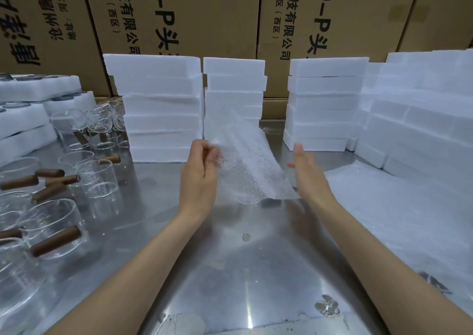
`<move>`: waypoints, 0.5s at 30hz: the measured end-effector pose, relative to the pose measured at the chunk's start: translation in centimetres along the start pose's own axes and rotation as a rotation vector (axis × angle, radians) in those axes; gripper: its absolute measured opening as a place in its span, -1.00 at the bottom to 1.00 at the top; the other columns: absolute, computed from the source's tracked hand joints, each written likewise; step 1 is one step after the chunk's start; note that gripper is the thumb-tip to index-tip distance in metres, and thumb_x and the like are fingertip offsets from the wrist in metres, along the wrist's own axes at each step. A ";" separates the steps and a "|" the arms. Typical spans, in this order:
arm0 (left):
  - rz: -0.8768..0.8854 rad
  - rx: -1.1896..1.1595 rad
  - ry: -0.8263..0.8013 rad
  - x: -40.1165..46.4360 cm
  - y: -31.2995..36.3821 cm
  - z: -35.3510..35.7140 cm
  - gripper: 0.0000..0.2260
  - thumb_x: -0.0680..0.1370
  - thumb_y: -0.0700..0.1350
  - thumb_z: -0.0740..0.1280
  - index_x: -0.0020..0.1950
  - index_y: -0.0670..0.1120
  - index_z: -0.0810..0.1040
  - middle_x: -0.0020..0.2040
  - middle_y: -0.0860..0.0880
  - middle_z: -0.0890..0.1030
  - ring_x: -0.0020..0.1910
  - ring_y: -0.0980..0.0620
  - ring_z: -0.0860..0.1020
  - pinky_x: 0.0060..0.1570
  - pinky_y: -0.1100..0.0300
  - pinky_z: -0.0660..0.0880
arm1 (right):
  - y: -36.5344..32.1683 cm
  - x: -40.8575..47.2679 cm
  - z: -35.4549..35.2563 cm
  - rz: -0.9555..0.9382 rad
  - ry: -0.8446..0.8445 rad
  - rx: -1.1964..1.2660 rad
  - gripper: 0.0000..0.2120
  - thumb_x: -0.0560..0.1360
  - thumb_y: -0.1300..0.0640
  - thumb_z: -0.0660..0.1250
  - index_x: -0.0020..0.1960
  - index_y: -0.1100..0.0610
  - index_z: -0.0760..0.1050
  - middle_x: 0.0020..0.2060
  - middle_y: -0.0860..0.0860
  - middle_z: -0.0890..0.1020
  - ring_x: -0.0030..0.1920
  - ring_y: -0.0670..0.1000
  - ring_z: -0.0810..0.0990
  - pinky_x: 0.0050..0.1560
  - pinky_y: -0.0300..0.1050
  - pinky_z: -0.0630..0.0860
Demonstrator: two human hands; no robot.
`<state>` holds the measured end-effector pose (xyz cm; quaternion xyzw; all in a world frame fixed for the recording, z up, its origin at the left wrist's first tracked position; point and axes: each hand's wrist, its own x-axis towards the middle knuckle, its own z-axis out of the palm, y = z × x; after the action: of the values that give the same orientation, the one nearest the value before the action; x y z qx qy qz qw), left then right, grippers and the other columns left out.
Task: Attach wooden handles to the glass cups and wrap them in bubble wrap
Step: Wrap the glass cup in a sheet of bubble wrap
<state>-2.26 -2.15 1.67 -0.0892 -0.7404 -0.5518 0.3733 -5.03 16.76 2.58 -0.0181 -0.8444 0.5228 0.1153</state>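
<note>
My left hand pinches the near left edge of a clear bubble wrap sheet held up over the steel table. My right hand is beside the sheet's right edge with its fingers straight, holding nothing. The base of a glass cup shows under the sheet's lower edge; the sheet hides the remainder of the cup. On the left stand several glass cups, some with dark wooden handles fitted, and loose wooden handles lie among them.
Stacks of white foam blocks line the back and right of the table, with cardboard boxes behind. More foam trays sit at the far left. A pile of flat bubble wrap sheets lies on the right.
</note>
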 end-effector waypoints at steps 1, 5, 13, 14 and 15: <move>-0.012 -0.013 0.001 0.1 -0.2 -0.1 -0.81 0.65 -0.19 0.18 -0.13 0.04 0.36 -0.26 0.11 0.47 -0.30 0.15 0.39 -0.26 0.35 0.31 | 0.0 0.0 0.1 0.017 -0.058 0.002 -0.44 0.55 -0.31 -0.19 0.28 -0.02 0.32 0.24 -0.01 0.51 0.34 0.11 0.37 0.40 0.20 0.20; -0.015 -0.064 -0.043 0.3 -0.2 -0.2 -0.85 0.65 -0.24 0.15 -0.07 -0.13 0.47 -0.21 0.14 0.50 -0.25 0.29 0.44 -0.12 0.43 0.35 | -0.4 -0.4 0.6 -0.020 -0.143 0.071 -0.55 0.60 -0.22 -0.02 0.24 0.03 0.43 0.15 -0.06 0.53 0.22 0.00 0.45 0.25 -0.04 0.31; -0.003 -0.031 -0.006 0.5 0.1 -0.3 -0.78 0.64 -0.30 0.11 0.03 -0.09 0.52 -0.16 0.12 0.54 -0.23 0.31 0.46 -0.11 0.46 0.35 | -0.3 0.1 -0.9 -0.072 -0.079 0.476 -0.88 0.49 0.10 0.38 -0.03 -0.11 0.52 -0.14 -0.21 0.64 -0.19 -0.30 0.58 -0.15 -0.35 0.47; -0.022 -0.034 0.034 0.7 0.0 -0.6 -0.79 0.65 -0.29 0.10 0.04 -0.09 0.51 -0.20 0.09 0.53 -0.26 0.31 0.45 -0.12 0.44 0.35 | -0.3 0.1 -1.1 -0.044 -0.102 0.510 -0.86 0.48 0.08 0.40 0.02 -0.08 0.55 -0.11 -0.18 0.66 -0.15 -0.20 0.59 -0.06 -0.26 0.49; -0.046 -0.046 0.079 0.9 -0.2 -0.8 -0.80 0.65 -0.28 0.10 0.05 -0.09 0.49 -0.22 0.07 0.51 -0.28 0.31 0.44 -0.11 0.40 0.36 | -0.3 0.1 -1.2 -0.022 -0.131 0.541 -0.82 0.46 0.09 0.41 0.06 -0.04 0.58 -0.12 -0.16 0.66 -0.16 -0.14 0.58 -0.03 -0.21 0.49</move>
<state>-2.66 -3.20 2.24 -0.0589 -0.7141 -0.5801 0.3873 -4.89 17.67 3.37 0.0564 -0.6798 0.7282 0.0670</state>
